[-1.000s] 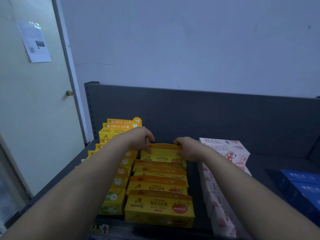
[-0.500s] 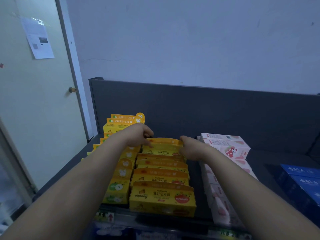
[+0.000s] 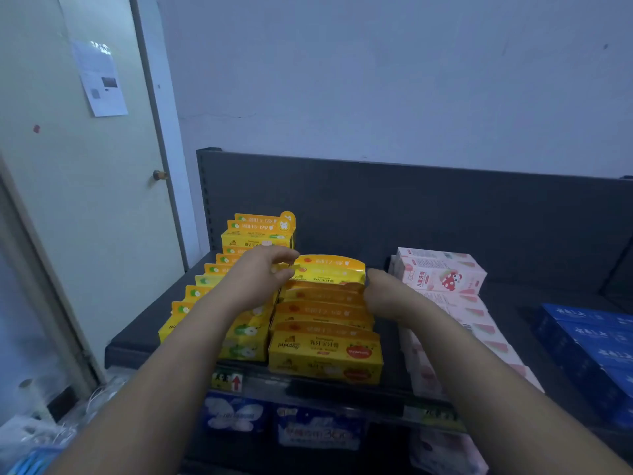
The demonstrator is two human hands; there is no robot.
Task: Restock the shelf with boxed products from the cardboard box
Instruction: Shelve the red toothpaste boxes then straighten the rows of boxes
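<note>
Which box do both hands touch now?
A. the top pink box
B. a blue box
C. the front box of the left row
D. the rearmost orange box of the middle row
D: the left hand pinches the left end of the orange box, and the right hand meets its right end.

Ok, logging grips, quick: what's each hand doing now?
Left hand: pinches the back orange box at its left end.
Right hand: at its right end; grip cannot be told.
</note>
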